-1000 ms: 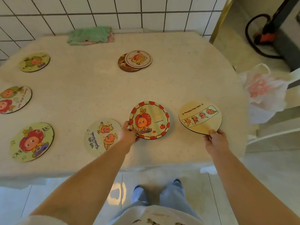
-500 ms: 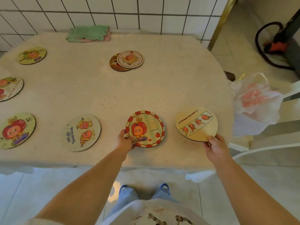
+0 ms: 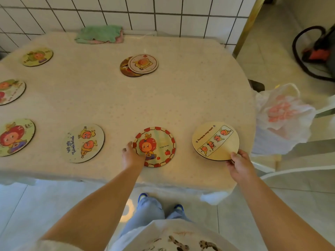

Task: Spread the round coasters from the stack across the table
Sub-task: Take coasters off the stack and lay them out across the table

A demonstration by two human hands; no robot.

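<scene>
Coasters, round with cartoon prints: the yellow strip coaster [image 3: 215,141] lies near the table [image 3: 163,98] front right edge, its strip running diagonally, right hand [image 3: 239,164] pinching its rim. Left hand [image 3: 131,156] rests, seemingly flat, on the red-bordered coaster [image 3: 155,146].

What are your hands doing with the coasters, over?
Left hand on red-rimmed coaster, flat on table. Right hand pinching yellow coaster. Two left in stack. Nothing blocking.

Four coasters [image 3: 155,147] are ranged along the table [image 3: 163,98] near edge, three by its left edge, a stack [image 3: 139,65] behind, centred.
</scene>
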